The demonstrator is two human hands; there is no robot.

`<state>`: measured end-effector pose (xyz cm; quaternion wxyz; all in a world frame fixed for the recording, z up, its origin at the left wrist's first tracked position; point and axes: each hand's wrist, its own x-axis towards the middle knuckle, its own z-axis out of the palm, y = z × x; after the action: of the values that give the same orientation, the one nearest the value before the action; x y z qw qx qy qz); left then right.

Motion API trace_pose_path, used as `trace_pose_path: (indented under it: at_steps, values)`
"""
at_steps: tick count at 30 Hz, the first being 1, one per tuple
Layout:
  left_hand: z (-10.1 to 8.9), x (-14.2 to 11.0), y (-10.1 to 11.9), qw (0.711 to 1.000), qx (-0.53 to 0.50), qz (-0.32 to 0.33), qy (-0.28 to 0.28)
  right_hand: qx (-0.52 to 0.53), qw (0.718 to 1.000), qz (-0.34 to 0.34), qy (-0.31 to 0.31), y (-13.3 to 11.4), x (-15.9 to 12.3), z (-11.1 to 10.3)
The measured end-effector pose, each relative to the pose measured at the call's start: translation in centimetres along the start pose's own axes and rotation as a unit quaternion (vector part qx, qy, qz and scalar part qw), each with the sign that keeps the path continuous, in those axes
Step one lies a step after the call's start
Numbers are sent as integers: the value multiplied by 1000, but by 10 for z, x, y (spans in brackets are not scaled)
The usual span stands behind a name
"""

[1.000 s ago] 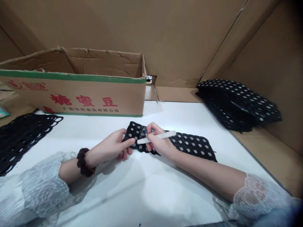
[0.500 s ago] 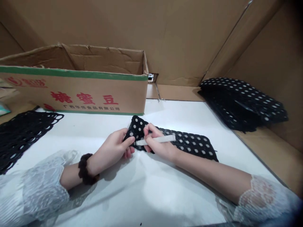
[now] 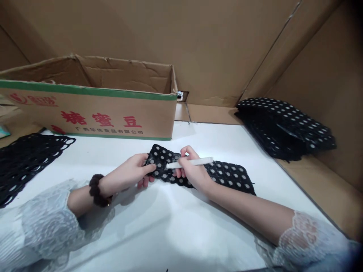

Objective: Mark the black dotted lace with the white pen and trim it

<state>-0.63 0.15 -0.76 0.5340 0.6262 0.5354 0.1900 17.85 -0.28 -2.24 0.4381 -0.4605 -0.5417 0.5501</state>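
A black strip with rows of pale round dots [image 3: 230, 174] lies across the white table in front of me. My left hand [image 3: 132, 172] pinches its left end, thumb on top and fingers curled underneath. Closed around a slim white pen-like stick [image 3: 200, 161], my right hand [image 3: 196, 174] rests over the strip's middle. The stick slants across the strip, its left tip close to the dots near my left thumb. My right hand covers part of the strip, and I cannot make out whether the tip touches it.
An open cardboard box [image 3: 119, 113] with green edging and red lettering stands at the back left. Black openwork sheets [image 3: 31, 156] with round holes lie at the left. A stack of dotted black sheets [image 3: 286, 126] sits at the right edge. Cardboard walls [image 3: 215, 49] rise behind.
The strip's left end lifted and tilted half a second ago, and now lies lower and flatter. Both hands shifted slightly with it; the stick stayed in my right hand.
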Motion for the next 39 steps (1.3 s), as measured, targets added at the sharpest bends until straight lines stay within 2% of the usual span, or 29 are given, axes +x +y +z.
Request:
trace_pose_path:
  at_steps: [7,13,20,23,26,28,30,32,35,37,39]
  values:
    - [1,-1,3,999,-30,7,-11,-55,998,-32,-26,0,-4,5]
    - [9,-5,4,998,-27,40,36,-60,997,-32,-40,0,-2,4]
    - [10,-5,7,998,-25,38,45,-67,996,-31,-54,0,-2,3]
    - [18,-9,7,991,39,96,86,-95,991,-53,-76,1,-4,4]
    - [31,-17,7,963,162,144,158,-155,981,-87,-78,1,-5,6]
    - [38,-22,8,950,214,152,171,-210,969,-116,-63,1,-6,9]
    - [39,-24,10,946,234,154,160,-246,958,-137,-54,1,-6,11]
    - [33,-23,12,947,241,151,148,-241,960,-135,-54,0,-6,12]
    - [16,-13,12,961,209,125,133,-155,983,-84,-54,-1,-2,8]
    - [5,-4,10,981,148,78,96,-93,994,-47,-22,-2,2,4]
    - [-2,4,8,994,89,36,47,-52,998,-39,24,-1,6,1]
